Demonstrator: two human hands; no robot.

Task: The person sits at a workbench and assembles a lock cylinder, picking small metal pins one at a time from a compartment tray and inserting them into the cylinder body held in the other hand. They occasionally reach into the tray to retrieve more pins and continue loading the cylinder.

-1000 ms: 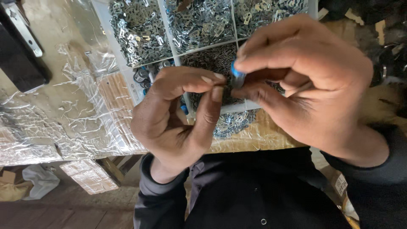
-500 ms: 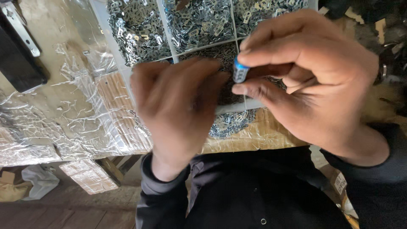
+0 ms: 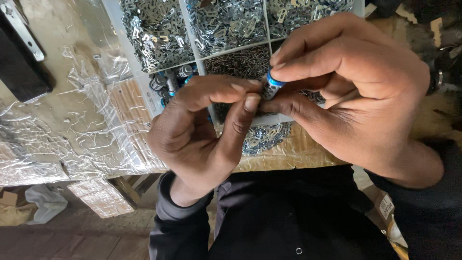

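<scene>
Above the divided white tray [image 3: 192, 65], both hands meet. Right hand [image 3: 356, 91] pinches a small blue-capped cylinder [image 3: 271, 85] between thumb and fingers, held upright just over the tray's near edge. Left hand [image 3: 202, 130] has thumb and forefinger closed together, tips touching the cylinder's side. Tray compartments hold heaps of small metal clips [image 3: 226, 21]; one holds more blue-capped cylinders [image 3: 171, 82]. Crinkled clear plastic sheet [image 3: 72, 125] covers the bench on the left.
</scene>
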